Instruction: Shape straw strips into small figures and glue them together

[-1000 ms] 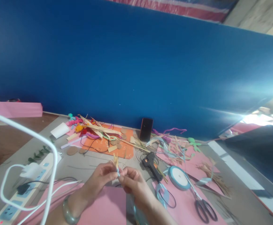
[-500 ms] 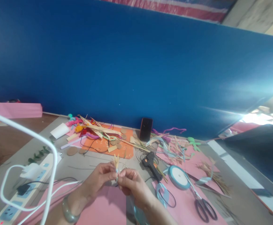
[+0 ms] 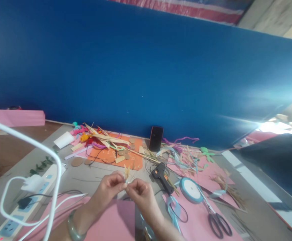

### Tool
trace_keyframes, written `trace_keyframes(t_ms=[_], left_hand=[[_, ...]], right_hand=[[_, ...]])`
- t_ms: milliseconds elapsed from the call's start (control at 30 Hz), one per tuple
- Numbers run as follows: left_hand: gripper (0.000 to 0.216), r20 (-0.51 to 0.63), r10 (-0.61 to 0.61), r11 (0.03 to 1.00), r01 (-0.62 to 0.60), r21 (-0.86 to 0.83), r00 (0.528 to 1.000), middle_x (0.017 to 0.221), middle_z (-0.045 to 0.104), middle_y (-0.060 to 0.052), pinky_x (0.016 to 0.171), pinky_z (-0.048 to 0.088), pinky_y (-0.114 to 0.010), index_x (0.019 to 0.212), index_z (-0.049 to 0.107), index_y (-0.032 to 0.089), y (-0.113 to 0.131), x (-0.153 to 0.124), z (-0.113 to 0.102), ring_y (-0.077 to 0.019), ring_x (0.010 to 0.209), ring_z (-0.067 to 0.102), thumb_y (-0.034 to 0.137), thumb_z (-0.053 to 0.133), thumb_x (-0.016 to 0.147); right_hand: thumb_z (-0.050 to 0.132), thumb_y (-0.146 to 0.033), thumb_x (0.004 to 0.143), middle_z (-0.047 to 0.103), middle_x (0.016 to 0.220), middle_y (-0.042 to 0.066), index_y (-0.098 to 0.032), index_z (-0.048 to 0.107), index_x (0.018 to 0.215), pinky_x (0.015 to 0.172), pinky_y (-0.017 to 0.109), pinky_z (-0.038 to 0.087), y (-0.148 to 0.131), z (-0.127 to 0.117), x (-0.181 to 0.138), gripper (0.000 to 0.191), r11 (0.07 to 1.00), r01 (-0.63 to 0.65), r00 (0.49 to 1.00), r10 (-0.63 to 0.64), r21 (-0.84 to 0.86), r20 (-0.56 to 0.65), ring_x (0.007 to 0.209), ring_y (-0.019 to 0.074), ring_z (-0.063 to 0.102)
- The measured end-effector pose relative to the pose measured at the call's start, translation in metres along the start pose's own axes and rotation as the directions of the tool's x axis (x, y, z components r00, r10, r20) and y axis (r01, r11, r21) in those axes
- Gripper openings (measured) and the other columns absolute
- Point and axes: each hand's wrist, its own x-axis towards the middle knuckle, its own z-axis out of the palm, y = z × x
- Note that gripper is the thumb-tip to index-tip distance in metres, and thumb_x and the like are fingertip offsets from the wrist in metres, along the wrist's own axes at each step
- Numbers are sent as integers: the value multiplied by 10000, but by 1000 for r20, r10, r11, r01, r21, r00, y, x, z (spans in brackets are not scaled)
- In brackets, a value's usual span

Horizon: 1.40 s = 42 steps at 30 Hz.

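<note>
Both my hands meet above the table's front middle, at a small bundle of straw-coloured strips (image 3: 127, 171) whose tips fan upward. My left hand (image 3: 112, 185), with a bangle on its wrist, is closed and pinches the bundle low down. My right hand (image 3: 142, 192) is closed too, thumb and forefinger pressed together at the bundle's base, where a bit of light blue ribbon (image 3: 126, 181) shows. The fingers hide most of the base. More pale blue ribbon (image 3: 147, 226) lies below my right wrist.
A black glue gun (image 3: 163, 179), a ribbon spool (image 3: 191, 190) and scissors (image 3: 218, 221) lie to the right. On the left are a power strip (image 3: 22, 214) and a looping white cable (image 3: 57, 180). Behind, a phone (image 3: 156, 138) leans on the blue partition (image 3: 141, 73) beside craft scraps (image 3: 105, 139).
My right hand has risen slightly and its fingers have shifted at the base. The bundle has moved a little to the right. Things on the table lie as before.
</note>
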Motion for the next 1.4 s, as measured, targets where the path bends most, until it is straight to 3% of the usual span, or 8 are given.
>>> trace_keyframes(t_ms=[233, 567, 700, 833, 1000, 1133, 1233, 1400], left_hand=[[235, -90, 15, 1000, -13, 18, 996, 688, 451, 22, 622, 351, -226, 600, 542, 155, -9, -2, 4, -119, 677, 440, 247, 688, 759], [268, -159, -12, 1000, 11, -7, 987, 643, 427, 37, 564, 342, -209, 588, 515, 163, -5, -3, 6, -102, 611, 410, 264, 732, 707], [279, -181, -66, 997, 57, -55, 981, 617, 435, 40, 544, 335, -205, 588, 531, 161, -6, -3, 8, -95, 577, 398, 297, 757, 678], [270, -160, -102, 988, 82, -128, 982, 625, 479, 25, 573, 359, -212, 595, 565, 153, -2, -4, 9, -107, 603, 439, 313, 772, 660], [217, 83, -128, 968, 143, -205, 988, 715, 597, -41, 670, 413, -272, 749, 696, 130, 3, -6, 4, -165, 703, 548, 336, 651, 798], [183, 88, -134, 969, 149, -195, 987, 705, 584, -30, 669, 405, -266, 706, 699, 130, -1, -5, -1, -157, 699, 538, 301, 689, 770], [189, 54, -151, 980, 157, -125, 987, 665, 556, -14, 643, 393, -251, 668, 680, 136, -2, -3, -2, -141, 668, 509, 303, 710, 752], [252, 5, -128, 991, 129, -41, 992, 655, 492, 10, 585, 361, -218, 591, 614, 150, 4, -1, -2, -120, 643, 460, 329, 715, 737]], right_hand=[[582, -226, 771, 601, 566, -3, -160, 630, 639, 528, 223, 401, 0, 9, -7, 156, 969, 191, 976, -204, -156, -71, 541, 122, 519], [593, -202, 772, 590, 567, -12, -165, 638, 658, 512, 215, 383, 5, 8, -8, 128, 956, 231, 967, -245, -184, -62, 532, 116, 507], [617, -242, 782, 564, 570, -12, -158, 639, 648, 520, 221, 355, -1, 5, -5, 160, 977, 165, 985, -170, -133, -23, 545, 110, 473], [688, -349, 753, 453, 514, -58, -152, 604, 659, 470, 205, 260, -2, 2, -3, 234, 991, -22, 996, 10, 130, 94, 481, 69, 349], [752, -347, 699, 388, 468, -92, -154, 572, 663, 436, 205, 147, -1, -1, -2, 267, 883, -250, 957, 164, 398, 239, 427, 39, 228], [783, -334, 650, 398, 453, -94, -160, 554, 656, 429, 210, 100, -1, -1, -2, 288, 790, -367, 916, 214, 491, 340, 404, 31, 197], [795, -364, 637, 412, 455, -97, -162, 556, 666, 423, 205, 106, -2, 0, -1, 315, 784, -383, 912, 236, 488, 336, 400, 28, 197], [760, -372, 686, 432, 488, -90, -155, 580, 658, 433, 189, 206, -3, -1, 0, 283, 919, -223, 964, 158, 324, 215, 431, 38, 296]])
